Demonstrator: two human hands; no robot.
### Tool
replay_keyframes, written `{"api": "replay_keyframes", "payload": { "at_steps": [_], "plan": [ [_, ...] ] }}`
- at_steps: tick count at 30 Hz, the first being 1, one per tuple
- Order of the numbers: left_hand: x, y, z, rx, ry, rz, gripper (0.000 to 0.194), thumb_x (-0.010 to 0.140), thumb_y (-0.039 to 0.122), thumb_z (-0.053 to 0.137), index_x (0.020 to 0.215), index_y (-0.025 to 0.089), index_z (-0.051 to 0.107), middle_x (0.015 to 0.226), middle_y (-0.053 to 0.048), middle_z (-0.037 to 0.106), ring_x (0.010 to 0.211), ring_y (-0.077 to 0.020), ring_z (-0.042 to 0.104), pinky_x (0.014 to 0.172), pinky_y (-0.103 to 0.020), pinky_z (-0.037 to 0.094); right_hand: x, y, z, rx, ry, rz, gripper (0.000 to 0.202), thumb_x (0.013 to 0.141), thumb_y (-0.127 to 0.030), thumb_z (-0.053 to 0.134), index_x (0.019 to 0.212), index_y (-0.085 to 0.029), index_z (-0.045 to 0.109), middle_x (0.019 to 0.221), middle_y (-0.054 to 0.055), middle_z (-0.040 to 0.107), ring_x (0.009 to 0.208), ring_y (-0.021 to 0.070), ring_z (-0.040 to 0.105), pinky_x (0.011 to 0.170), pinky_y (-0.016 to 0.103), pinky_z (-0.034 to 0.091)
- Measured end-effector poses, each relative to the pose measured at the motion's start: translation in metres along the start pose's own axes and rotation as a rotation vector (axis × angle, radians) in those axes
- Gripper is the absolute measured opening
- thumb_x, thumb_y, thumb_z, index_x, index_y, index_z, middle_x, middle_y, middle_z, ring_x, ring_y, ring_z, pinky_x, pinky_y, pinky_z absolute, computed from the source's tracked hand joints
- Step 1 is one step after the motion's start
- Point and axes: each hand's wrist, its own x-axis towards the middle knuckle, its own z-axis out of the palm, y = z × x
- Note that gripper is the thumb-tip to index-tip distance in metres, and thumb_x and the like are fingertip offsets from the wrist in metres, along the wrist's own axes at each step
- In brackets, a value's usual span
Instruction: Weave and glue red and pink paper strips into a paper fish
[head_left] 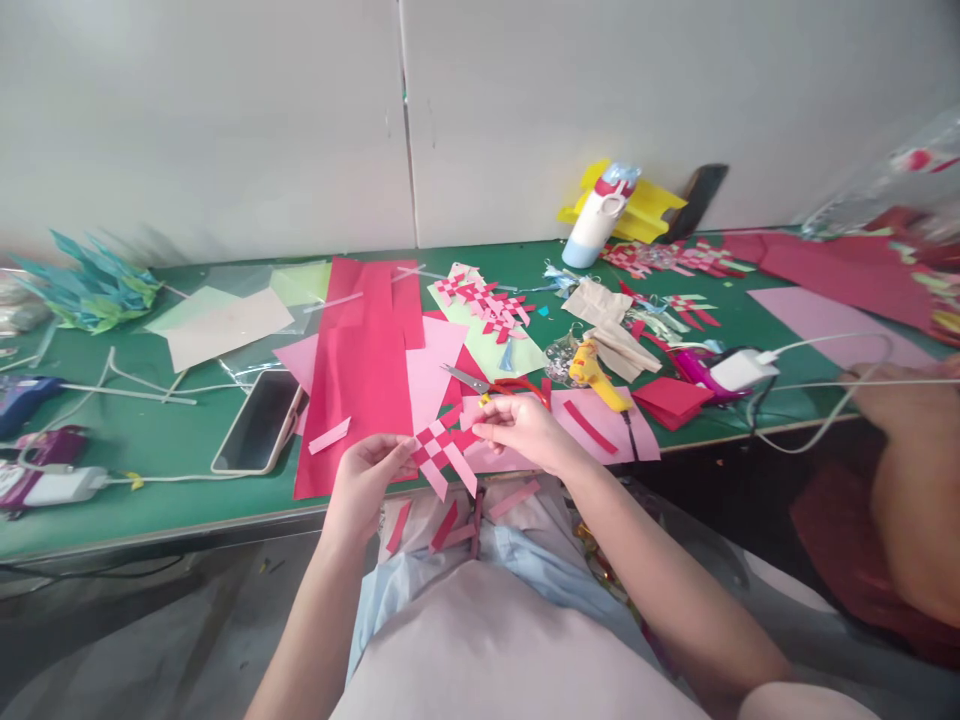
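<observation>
A small woven piece of red and pink paper strips (441,440) is held over the table's front edge, its loose strip ends pointing down and right. My left hand (367,480) pinches its left corner between thumb and fingers. On the other side my right hand (521,430) is closed, thumb against fingertips, at the strip ends on the right of the weave. Just beyond it lie scissors with orange handles (517,388), blades pointing left. Loose red and pink strips (444,525) rest on my lap below.
Red paper sheets (360,370) and a phone (259,420) lie to the left. A yellow glue gun (600,375), finished woven pieces (491,305) and a bottle (600,215) are beyond my hands. White cables (817,430) cross the right, near another person's arm (915,460).
</observation>
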Motion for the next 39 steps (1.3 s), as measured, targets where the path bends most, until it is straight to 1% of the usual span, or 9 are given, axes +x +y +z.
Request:
{"api": "replay_keyframes", "payload": {
  "at_steps": [9,12,16,20,24,26,29,34,39],
  "plan": [
    [0.016,0.005,0.002,-0.155,0.0,-0.045,0.036,0.057,0.038,0.086,0.076,0.014,0.069,0.065,0.002,0.064,0.058,-0.0084,0.06,0.062,-0.02,0.052,0.006,0.015,-0.028,0.002,0.153,0.007,0.033,0.078,-0.048,0.066,0.081,-0.015,0.063,0.066,0.002,0.064,0.056,0.0114,0.059,0.052,0.023,0.048],
    [0.027,0.006,0.006,-0.092,0.024,-0.012,0.039,0.056,0.041,0.086,0.077,0.014,0.067,0.068,0.0,0.065,0.059,-0.0102,0.06,0.064,-0.024,0.053,0.004,0.015,-0.039,-0.027,0.209,-0.01,0.038,0.081,-0.053,0.06,0.077,-0.015,0.062,0.064,0.002,0.063,0.053,0.011,0.056,0.05,0.023,0.046],
    [0.04,0.006,0.009,0.458,0.121,0.175,0.036,0.068,0.046,0.075,0.09,0.018,0.068,0.084,-0.009,0.071,0.078,-0.0241,0.066,0.075,-0.036,0.051,-0.004,0.006,-0.056,-0.102,0.275,-0.04,0.041,0.085,-0.055,0.054,0.071,-0.016,0.059,0.061,0.002,0.061,0.05,0.0112,0.054,0.046,0.023,0.04],
    [0.047,0.017,0.018,1.089,0.271,0.537,0.034,0.084,0.043,0.055,0.108,0.02,0.064,0.113,-0.015,0.066,0.108,-0.034,0.06,0.087,-0.044,0.046,-0.013,0.002,-0.078,-0.219,0.348,-0.068,0.038,0.085,-0.048,0.057,0.062,-0.017,0.06,0.055,0.0,0.06,0.046,0.0108,0.05,0.045,0.023,0.033],
    [0.052,0.033,0.042,1.231,0.121,0.579,0.03,0.091,0.04,0.044,0.108,0.023,0.061,0.11,-0.007,0.068,0.103,-0.0268,0.062,0.081,-0.036,0.049,-0.014,0.003,-0.107,-0.655,0.505,-0.092,0.034,0.086,-0.039,0.059,0.06,-0.018,0.06,0.057,-0.001,0.063,0.052,0.0116,0.055,0.052,0.023,0.036],
    [0.054,0.037,0.059,1.26,0.017,0.595,0.027,0.091,0.038,0.043,0.105,0.024,0.062,0.108,-0.005,0.069,0.099,-0.0243,0.062,0.078,-0.034,0.049,-0.011,0.003,-0.121,-0.879,0.586,-0.082,0.024,0.087,-0.035,0.06,0.07,-0.019,0.064,0.065,0.0,0.067,0.061,0.0135,0.061,0.058,0.023,0.039],
    [0.058,0.041,0.092,1.285,-0.156,0.64,0.024,0.091,0.033,0.044,0.103,0.024,0.063,0.106,-0.004,0.07,0.098,-0.0224,0.063,0.081,-0.033,0.048,-0.005,0.002,-0.135,-0.988,0.643,-0.05,0.02,0.082,-0.036,0.068,0.088,-0.017,0.064,0.08,0.005,0.07,0.077,0.0192,0.065,0.066,0.026,0.043],
    [0.066,0.041,0.14,1.36,-0.341,0.625,0.023,0.091,0.028,0.044,0.099,0.021,0.064,0.104,-0.007,0.07,0.097,-0.0231,0.063,0.082,-0.034,0.047,0.001,0.009,-0.137,-1.205,0.588,-0.002,0.057,0.066,-0.037,0.082,0.109,-0.009,0.055,0.104,0.017,0.065,0.102,0.0323,0.059,0.083,0.036,0.045],
    [0.073,0.042,0.166,1.435,-0.443,0.601,0.024,0.092,0.027,0.043,0.097,0.018,0.064,0.098,-0.008,0.069,0.093,-0.0239,0.062,0.076,-0.034,0.045,-0.005,0.016,-0.139,-1.268,0.53,0.063,0.045,0.077,-0.018,0.068,0.117,-0.008,0.048,0.103,0.017,0.064,0.098,0.0313,0.061,0.08,0.036,0.045]
  ]
}}
